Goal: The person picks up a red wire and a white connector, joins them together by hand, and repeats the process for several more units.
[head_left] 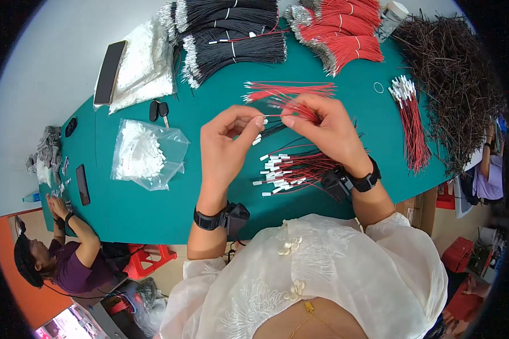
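Observation:
My left hand [223,138] pinches a small white connector [265,121] between thumb and forefinger, partly hidden by the fingertips. A thin red wire runs from there to my right hand [333,133]. The fingers of my right hand are closed on a small bunch of red wires [304,109], whose stripped ends are blurred. Another white connector [258,139] shows below the left fingertips, beside some black wires [274,129]. Loose red wires [291,87] lie just beyond both hands. Nearer to me is a pile of red and black wires with white connectors [283,169].
Black wire bundles [237,48] and red wire bundles [350,51] lie at the back. A bag of white connectors [144,152], keys [159,112] and phones [110,73] are left. Right are a tied wire bundle [413,130] and a dark wire heap [447,79]. A co-worker [68,257] sits left.

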Demonstrator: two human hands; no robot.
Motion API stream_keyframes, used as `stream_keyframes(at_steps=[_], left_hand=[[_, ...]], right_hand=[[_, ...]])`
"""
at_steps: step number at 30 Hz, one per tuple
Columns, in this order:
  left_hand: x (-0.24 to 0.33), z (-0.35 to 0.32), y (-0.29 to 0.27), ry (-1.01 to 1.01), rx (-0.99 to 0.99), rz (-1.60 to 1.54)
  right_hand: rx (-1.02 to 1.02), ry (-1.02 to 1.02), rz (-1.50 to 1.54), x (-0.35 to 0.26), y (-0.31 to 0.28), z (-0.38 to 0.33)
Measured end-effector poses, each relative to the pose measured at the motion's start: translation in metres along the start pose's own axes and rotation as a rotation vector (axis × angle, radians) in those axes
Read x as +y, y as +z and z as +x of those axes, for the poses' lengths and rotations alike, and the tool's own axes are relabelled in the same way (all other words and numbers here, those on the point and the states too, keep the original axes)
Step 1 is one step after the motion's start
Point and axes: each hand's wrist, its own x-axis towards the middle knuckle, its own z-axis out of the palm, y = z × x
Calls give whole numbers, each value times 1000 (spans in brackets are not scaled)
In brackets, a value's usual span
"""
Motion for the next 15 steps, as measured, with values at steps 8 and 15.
stream_keyframes(at_steps=[8,15], left_hand=[[2,-2,4,-13,-32,-56],[3,-3,5,-58,-59,-112]], right_hand=[[107,-79,64,4,4,0],[101,-51,113,2,2,-2]])
